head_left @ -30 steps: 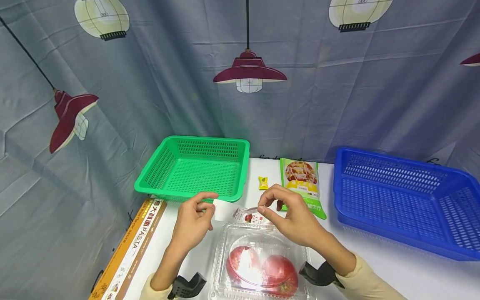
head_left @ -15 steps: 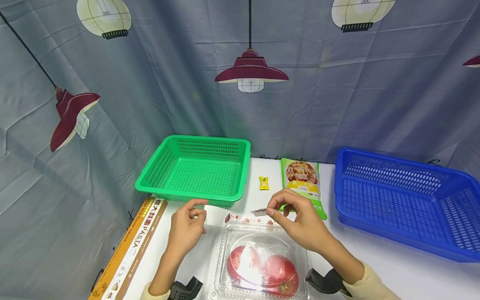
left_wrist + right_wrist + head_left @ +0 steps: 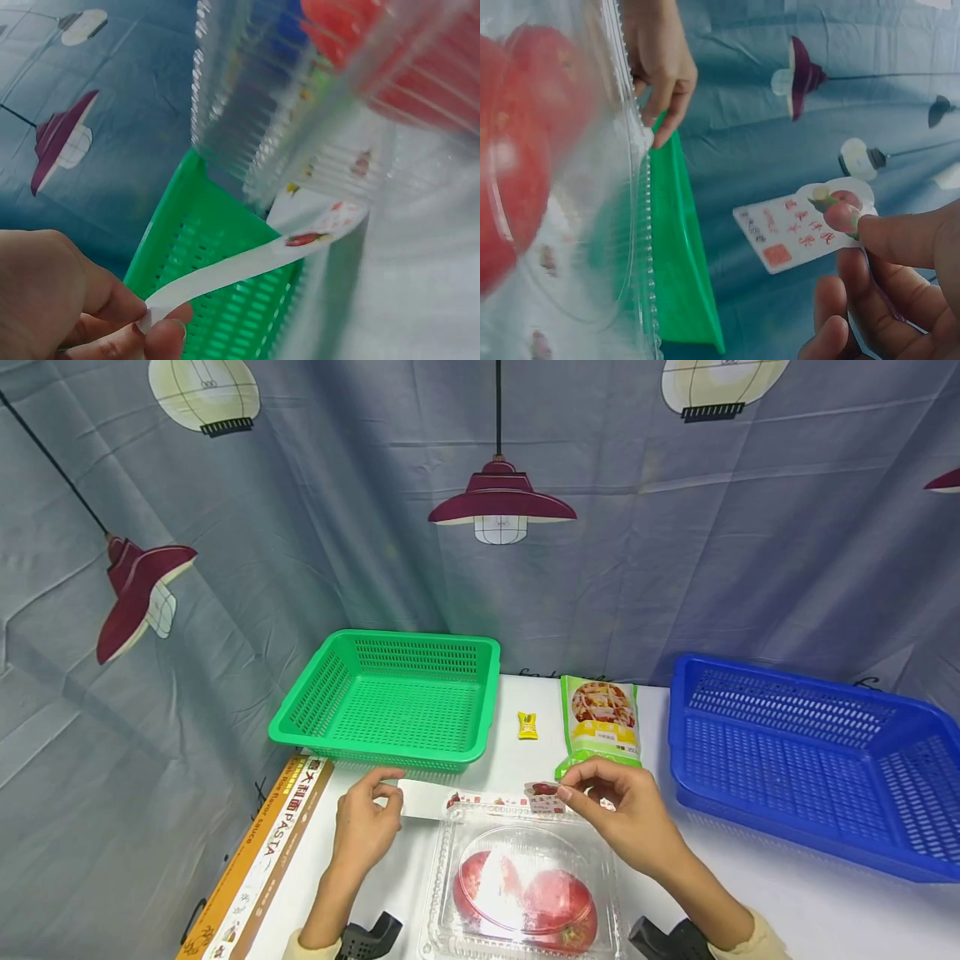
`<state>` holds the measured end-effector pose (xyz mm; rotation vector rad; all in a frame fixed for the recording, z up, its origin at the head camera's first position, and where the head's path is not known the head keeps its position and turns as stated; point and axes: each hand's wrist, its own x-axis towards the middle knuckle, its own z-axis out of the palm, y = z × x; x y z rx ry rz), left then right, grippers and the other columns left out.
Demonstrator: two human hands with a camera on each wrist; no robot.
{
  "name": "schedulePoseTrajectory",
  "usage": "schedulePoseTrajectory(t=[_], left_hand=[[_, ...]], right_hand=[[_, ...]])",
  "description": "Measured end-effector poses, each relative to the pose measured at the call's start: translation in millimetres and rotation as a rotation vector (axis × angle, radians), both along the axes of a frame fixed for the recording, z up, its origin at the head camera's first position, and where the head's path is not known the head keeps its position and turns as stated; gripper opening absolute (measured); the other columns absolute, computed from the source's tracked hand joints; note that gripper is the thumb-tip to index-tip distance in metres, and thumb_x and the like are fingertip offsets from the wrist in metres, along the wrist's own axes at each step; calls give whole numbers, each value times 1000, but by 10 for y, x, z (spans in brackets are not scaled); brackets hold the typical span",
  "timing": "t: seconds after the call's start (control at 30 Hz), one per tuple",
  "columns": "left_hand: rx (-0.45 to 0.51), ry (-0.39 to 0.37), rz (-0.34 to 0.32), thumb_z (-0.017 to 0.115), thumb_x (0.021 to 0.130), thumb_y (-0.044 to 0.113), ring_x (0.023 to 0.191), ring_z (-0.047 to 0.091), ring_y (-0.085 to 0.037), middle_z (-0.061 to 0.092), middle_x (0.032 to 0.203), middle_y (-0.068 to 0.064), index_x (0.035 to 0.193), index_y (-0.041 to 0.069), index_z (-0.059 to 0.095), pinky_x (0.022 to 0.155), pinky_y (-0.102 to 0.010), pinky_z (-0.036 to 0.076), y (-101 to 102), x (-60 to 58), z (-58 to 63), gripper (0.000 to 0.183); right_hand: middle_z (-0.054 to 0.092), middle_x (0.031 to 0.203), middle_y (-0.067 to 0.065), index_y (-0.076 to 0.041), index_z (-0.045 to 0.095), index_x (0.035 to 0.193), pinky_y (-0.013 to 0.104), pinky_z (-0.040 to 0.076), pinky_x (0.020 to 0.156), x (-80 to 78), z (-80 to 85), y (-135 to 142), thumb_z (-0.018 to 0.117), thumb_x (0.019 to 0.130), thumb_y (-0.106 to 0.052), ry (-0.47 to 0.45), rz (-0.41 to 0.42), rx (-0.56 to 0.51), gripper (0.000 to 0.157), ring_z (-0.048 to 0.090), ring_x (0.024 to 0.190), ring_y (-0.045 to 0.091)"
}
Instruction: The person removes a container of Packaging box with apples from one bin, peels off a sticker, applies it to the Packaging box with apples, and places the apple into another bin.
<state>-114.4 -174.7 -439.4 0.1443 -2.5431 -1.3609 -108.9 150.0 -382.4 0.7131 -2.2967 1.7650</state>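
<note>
In the head view, my left hand (image 3: pixel 367 822) pinches the end of a white paper strip (image 3: pixel 423 799) printed with small fruit pictures. The strip (image 3: pixel 217 276) runs off toward the far side of a clear plastic clamshell box (image 3: pixel 517 837). Two red round fruits (image 3: pixel 558 906) show through its lid. Between thumb and fingers, my right hand (image 3: pixel 626 814) holds a small label (image 3: pixel 802 225) by its fruit-shaped end. Red characters and a red square are printed on the label, which hangs clear of the box in the right wrist view.
A green basket (image 3: pixel 491 693) stands at the back left, a blue basket (image 3: pixel 678 735) at the right. Between them lie a yellow candy packet (image 3: pixel 527 725) and a green food bag (image 3: pixel 600 714). A long pasta box (image 3: pixel 262 852) lies along the left edge.
My right hand has moved right and slightly down with the label, whose printed side now faces the head view. The left hand has shifted left, drawing the strip's end with it. The box stays put.
</note>
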Motion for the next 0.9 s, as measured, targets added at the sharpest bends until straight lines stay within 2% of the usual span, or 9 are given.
schedulePoseTrajectory(t=[0.27,0.4,0.5,0.63,0.83,0.9], left_hand=[[-42,-48,23,60,89,0,38,52,-15,71,87,-13,114,2,68,33,-27,37,-58,-25,-107,26],[-53,-91,28,62,89,4,39,49,-13,69,96,-17,118,3,67,34,-27,37,-83,-20,-142,29],[-68,-120,31,64,89,6,37,42,-12,68,100,-18,121,4,65,34,-26,35,-90,-12,-160,32],[-98,-136,40,65,87,7,36,36,-11,68,102,-20,125,4,63,35,-26,34,-96,0,-173,38],[-111,-153,35,66,87,9,37,36,-11,68,105,-22,129,5,61,36,-26,34,-99,25,-172,42],[-110,-158,30,66,88,10,40,41,-13,67,106,-22,129,5,61,39,-28,37,-93,32,-166,43]], right_hand=[[70,81,-1,-13,71,88,28,52,60,117,-40,104,74,88,-5,-61,-80,31,9,63,68,17],[70,81,-2,-14,72,87,28,52,60,179,-68,130,75,87,-6,-88,-94,35,8,64,68,17],[70,82,-2,-14,73,88,28,52,59,226,-89,149,75,87,-6,-92,-95,27,9,62,67,17],[70,83,-1,-12,73,88,27,51,57,296,-121,176,73,86,0,-98,-90,8,12,61,66,16],[72,85,-4,-12,75,88,27,54,62,399,-172,184,76,84,0,-178,-142,19,12,66,74,15],[72,85,-2,-12,75,88,28,54,62,431,-190,174,77,84,-3,-197,-152,17,9,67,72,16]])
